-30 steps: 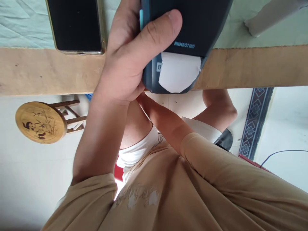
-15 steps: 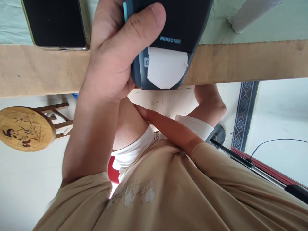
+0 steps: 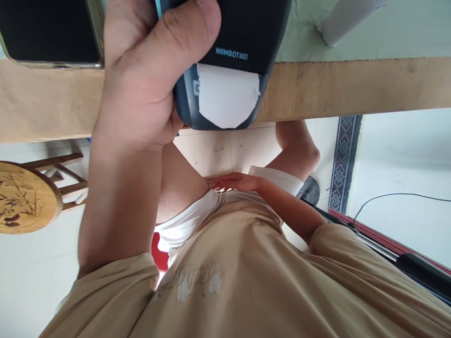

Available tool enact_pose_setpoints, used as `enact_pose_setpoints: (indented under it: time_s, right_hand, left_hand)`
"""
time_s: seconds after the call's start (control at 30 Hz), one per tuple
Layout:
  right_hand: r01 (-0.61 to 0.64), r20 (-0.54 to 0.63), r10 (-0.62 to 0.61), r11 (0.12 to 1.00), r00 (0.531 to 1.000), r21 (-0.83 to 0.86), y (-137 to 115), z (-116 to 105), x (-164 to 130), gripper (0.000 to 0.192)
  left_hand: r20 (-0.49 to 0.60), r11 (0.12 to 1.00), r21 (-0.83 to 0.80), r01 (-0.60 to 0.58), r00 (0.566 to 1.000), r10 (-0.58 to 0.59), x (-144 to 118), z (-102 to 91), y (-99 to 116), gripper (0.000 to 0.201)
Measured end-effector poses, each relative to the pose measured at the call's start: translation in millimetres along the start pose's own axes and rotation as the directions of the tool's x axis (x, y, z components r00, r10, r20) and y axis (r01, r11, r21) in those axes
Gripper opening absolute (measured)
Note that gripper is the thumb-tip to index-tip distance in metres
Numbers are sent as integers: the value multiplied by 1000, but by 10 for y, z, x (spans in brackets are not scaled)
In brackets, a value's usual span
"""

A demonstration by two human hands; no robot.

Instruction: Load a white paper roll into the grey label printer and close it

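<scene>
Left hand (image 3: 141, 80): wraps the dark label printer (image 3: 243, 33), thumb pressed across its top, above the table edge (image 3: 352, 87)
Paper (image 3: 225, 96): torn white strip hangs from the slot
Right hand (image 3: 234, 182): lies flat on the lap, fingers relaxed, holds nothing
Advice: keep the printer steady, tear paper along the slot
</scene>
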State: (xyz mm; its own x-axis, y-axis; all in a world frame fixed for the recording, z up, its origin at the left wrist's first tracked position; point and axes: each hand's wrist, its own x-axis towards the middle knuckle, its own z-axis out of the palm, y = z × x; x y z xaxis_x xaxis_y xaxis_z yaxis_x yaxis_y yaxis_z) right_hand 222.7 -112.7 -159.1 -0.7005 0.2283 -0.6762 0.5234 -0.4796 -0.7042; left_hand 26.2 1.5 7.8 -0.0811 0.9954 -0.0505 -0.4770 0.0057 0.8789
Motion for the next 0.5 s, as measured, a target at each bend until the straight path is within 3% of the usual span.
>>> enact_pose_setpoints:
  time_s: [0.1, 0.17, 0.23, 0.33, 0.5]
  right_hand:
    - [-142, -251, 84, 964, 964, -224, 178, -276, -452, 48]
    - [-304, -455, 119, 882, 883, -360, 302, -508, -714, 46]
    - [-457, -563, 151, 765, 813, -454, 417, -730, -889, 45]
    - [-550, -559, 194, 594, 806, -586, 549, -968, -929, 40]
    - [-562, -530, 199, 397, 825, -726, 635, -1199, -719, 43]
  left_hand:
    - [183, 988, -150, -44, 980, 72, 24, -51, -34, 76]
    - [200, 981, -190, -37, 977, 75, 31, -74, -43, 69]
    - [198, 980, -193, -46, 976, 85, 26, -73, -38, 65]
    - [208, 982, -189, -10, 977, 50, 6, -38, -21, 59]
    - [149, 982, -183, -44, 986, 72, -9, 6, -20, 50]
